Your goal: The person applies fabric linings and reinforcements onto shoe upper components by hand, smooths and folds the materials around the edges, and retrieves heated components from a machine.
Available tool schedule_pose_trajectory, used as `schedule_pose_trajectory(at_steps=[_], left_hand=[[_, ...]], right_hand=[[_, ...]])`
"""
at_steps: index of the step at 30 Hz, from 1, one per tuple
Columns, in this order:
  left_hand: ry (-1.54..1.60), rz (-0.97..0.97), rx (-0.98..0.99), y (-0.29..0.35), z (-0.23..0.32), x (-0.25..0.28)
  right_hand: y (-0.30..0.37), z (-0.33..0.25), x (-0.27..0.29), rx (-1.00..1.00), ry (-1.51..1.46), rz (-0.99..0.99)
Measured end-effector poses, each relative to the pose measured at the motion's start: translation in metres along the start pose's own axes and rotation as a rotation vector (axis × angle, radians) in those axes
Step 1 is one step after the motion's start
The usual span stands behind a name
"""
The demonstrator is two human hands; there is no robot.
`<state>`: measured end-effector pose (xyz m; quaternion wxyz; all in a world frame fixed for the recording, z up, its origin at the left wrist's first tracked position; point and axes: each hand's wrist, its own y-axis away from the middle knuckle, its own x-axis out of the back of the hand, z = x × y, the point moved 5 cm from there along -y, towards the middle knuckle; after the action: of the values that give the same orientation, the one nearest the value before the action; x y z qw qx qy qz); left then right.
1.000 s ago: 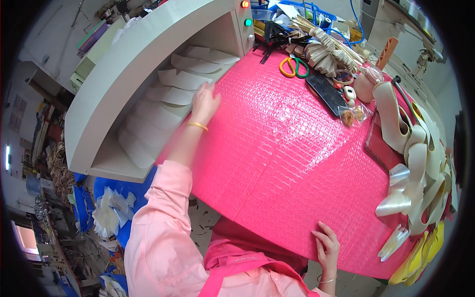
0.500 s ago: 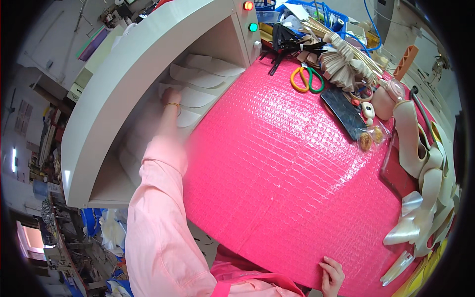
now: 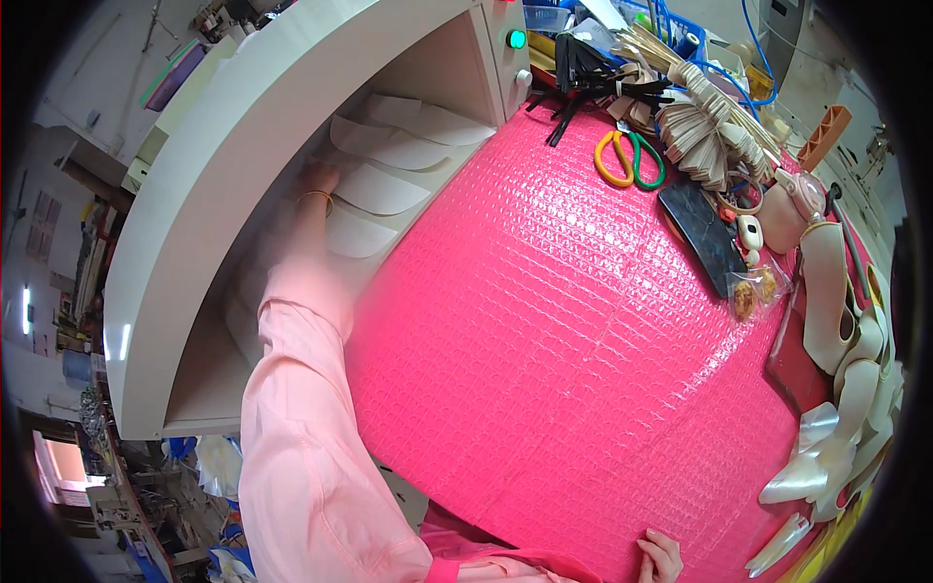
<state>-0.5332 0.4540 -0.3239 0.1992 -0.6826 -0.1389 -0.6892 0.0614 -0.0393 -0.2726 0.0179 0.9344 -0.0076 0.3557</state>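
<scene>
My left hand (image 3: pixel 319 178) reaches deep into the curved opening of a pale grey machine (image 3: pixel 185 185), a thin band round its wrist. White curved flat pieces (image 3: pixel 380 188) lie in a row inside, and the hand is at the inner end of one of them. Its fingers are hazy and mostly hidden, so whether they grip a piece is unclear. At the near edge of the pink-covered table (image 3: pixel 525 321), my right hand (image 3: pixel 661 556) rests with loosely bent fingers, holding nothing visible.
Yellow-and-green-handled scissors (image 3: pixel 630 160), a black phone (image 3: pixel 702 236) and bundled pale strips (image 3: pixel 705 126) lie at the far right. Cream curved pieces (image 3: pixel 826 291) pile along the right edge. A green lamp (image 3: pixel 516 39) glows on the machine.
My left hand has shifted slightly inward and left, away from the outer ends of the white pieces. The whole view has moved a little. My right hand stays at the table edge.
</scene>
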Motion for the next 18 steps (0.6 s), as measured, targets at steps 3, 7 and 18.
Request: schedule_pose_trajectory(at_steps=[3,7,18], left_hand=[[-0.118,0.089,0.049,0.029,0.016,0.019],[-0.439,-0.083,-0.152,0.0,0.003,0.012],[-0.113,-0.34,-0.114,0.041,0.034,0.047]], right_hand=[[0.001,-0.003,0.003,0.0,0.002,0.005],[0.001,-0.002,0.002,0.007,-0.037,-0.001],[0.003,0.002,0.006,0.04,-0.049,0.028]])
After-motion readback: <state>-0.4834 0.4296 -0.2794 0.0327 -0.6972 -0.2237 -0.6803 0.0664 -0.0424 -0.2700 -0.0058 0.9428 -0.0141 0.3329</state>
